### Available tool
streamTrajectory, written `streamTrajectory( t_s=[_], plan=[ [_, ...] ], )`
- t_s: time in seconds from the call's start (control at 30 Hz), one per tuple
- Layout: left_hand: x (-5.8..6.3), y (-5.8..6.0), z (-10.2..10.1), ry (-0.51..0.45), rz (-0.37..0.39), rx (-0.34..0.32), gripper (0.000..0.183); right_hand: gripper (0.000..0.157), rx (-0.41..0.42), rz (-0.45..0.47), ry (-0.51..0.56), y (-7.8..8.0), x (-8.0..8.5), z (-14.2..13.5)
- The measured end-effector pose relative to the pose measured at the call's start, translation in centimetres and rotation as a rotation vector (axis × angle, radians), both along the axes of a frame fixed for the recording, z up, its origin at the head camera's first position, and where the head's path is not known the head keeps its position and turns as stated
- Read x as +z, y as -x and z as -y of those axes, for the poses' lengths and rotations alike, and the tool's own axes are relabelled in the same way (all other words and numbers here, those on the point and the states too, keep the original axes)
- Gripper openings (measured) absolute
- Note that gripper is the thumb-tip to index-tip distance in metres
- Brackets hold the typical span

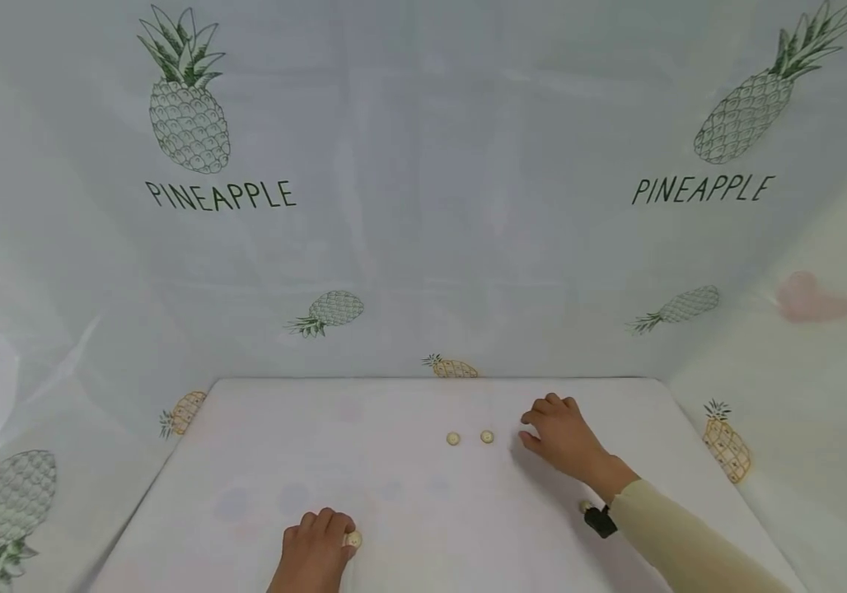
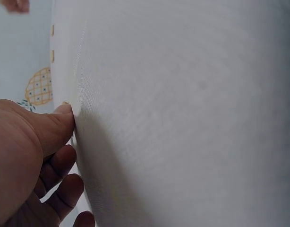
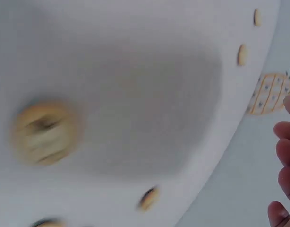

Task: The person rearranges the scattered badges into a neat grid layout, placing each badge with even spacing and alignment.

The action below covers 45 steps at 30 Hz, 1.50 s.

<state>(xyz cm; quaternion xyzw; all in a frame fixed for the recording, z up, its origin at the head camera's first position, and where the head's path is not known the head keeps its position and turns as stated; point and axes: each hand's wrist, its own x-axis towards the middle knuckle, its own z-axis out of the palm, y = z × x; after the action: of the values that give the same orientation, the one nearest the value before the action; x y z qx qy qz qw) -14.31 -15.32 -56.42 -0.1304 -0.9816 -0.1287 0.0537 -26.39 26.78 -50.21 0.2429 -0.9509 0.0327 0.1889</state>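
Note:
At the near side of the white table my left hand [image 1: 315, 548] has thumb and forefinger at the edge of a round pale wooden piece [image 1: 353, 539], pinching it. In the left wrist view the thumb hides most of that piece. My right hand [image 1: 563, 435] is raised over the table's right half, its fingers loosely bent and nothing between them. Just left of it lie two more round pieces, one nearer [image 1: 487, 436] and one farther [image 1: 453, 439]. Under the right wrist, a large blurred round piece [image 3: 46, 133] with a dark mark shows in the right wrist view.
Beside the wrist camera [image 1: 601, 521] another round piece [image 1: 584, 506] is partly covered. The right wrist view holds a further tilted-looking piece [image 3: 148, 198] and one cut by the lower edge. A pale cloth with pineapple prints [image 1: 189, 123] hangs behind the white table [image 1: 260, 428].

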Motion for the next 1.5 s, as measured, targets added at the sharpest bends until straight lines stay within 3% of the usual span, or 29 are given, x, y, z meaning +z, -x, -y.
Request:
streamTrajectory(
  t_s=[0.23, 0.4, 0.53, 0.67, 0.8, 0.93, 1.17, 1.3, 1.5],
  plan=[
    [0.3, 0.1, 0.3, -0.003, -0.01, 0.007, 0.029, 0.016, -0.089, -0.042, 0.008, -4.3, -0.3, -5.9],
    [0.6, -0.1, 0.5, -0.005, 0.011, 0.006, 0.027, 0.021, -0.125, 0.023, -0.022, -7.3, -1.4, -7.5],
    [0.6, -0.2, 0.0, -0.024, 0.052, -0.008, 0.025, 0.027, -0.099, 0.077, -0.055, -9.4, -2.7, -8.0],
    [0.7, -0.2, -0.1, -0.028, 0.061, -0.011, 0.024, 0.024, -0.061, 0.072, -0.041, -9.7, -3.4, -7.6],
    [0.8, -0.3, -0.1, -0.022, 0.05, -0.02, 0.024, 0.017, -0.083, 0.072, -0.04, -9.4, -3.5, -7.2],
    [0.8, -0.3, -0.1, -0.01, 0.051, -0.01, 0.024, 0.018, -0.09, 0.071, -0.057, -9.5, -3.4, -7.1],
    [0.8, -0.3, 0.0, 0.003, 0.063, 0.001, 0.025, 0.026, -0.005, 0.051, 0.027, -9.5, -3.5, -7.2],
    [0.9, -0.4, -0.1, -0.004, 0.078, 0.012, 0.024, 0.016, -0.039, 0.083, 0.024, -9.4, -3.6, -6.9],
    [0.9, -0.3, -0.2, -0.005, 0.089, 0.016, 0.023, 0.023, -0.059, 0.068, 0.006, -9.5, -3.6, -7.3]
  ],
)
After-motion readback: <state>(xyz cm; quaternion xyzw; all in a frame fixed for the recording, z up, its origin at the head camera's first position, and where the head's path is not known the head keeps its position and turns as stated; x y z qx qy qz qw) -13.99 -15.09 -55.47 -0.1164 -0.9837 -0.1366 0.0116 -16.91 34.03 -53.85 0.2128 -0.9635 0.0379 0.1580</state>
